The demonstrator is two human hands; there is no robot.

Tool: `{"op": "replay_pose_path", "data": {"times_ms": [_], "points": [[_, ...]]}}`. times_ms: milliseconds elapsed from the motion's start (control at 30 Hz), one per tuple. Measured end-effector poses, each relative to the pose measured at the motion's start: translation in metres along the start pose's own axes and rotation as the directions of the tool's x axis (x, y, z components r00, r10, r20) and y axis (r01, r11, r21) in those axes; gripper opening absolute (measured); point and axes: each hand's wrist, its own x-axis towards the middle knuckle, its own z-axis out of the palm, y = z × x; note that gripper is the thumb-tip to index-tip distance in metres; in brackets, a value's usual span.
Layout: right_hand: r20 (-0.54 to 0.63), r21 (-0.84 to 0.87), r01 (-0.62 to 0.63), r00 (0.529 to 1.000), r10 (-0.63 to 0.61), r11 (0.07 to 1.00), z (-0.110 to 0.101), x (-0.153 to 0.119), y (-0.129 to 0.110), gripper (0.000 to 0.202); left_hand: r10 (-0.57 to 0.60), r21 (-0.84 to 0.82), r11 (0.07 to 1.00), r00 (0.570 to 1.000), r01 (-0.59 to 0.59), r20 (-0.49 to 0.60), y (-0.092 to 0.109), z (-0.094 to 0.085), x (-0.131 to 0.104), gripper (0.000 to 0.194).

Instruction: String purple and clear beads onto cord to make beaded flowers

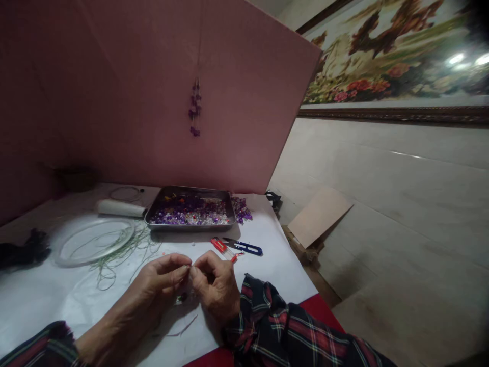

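Note:
My left hand (162, 280) and my right hand (217, 288) meet at the fingertips over the white table covering (275, 267). Both are closed in a pinch, thumb against forefinger. Whatever sits between the fingertips is too small to make out. Just below them shows a small dark bead-like piece (183, 296); I cannot tell whether it hangs from the fingers or lies on the table. Beyond the right hand lie blue-handled thread snips (246, 246) and a red-and-clear small case (223, 248). A metal tray (191, 228) of purple, clear and coloured beads stands behind both hands.
Left of the tray are a white cone (120, 208), a clear coil (61, 250) and tangled green thread (114, 250). Purple beads (242, 210) lie beside the tray. A beaded strand (195, 107) hangs on the pink panel (244, 102). Cardboard (320, 216) leans at right.

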Motion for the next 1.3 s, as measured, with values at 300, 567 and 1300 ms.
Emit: {"op": "replay_pose_path", "data": {"times_ms": [300, 567, 1300], "points": [[0.003, 0.031, 0.032, 0.999, -0.032, 0.999, 0.0001, 0.0024, -0.003, 0.015, 0.005, -0.025, 1.0, 1.0, -0.006, -0.029, -0.0031, -0.0028, 0.0041, 0.015], [-0.002, 0.026, 0.06, 0.998, -0.06, 0.998, 0.0002, 0.0023, 0.0, 0.016, 0.027, -0.019, 0.999, 0.999, -0.028, -0.046, -0.0034, -0.0023, 0.0033, 0.014], [-0.026, -0.039, 0.046, 0.999, -0.048, 0.998, 0.0026, 0.0005, 0.0012, 0.016, 0.004, -0.043, 0.999, 0.999, -0.006, -0.038, -0.0047, -0.0077, 0.0068, 0.019]]}}
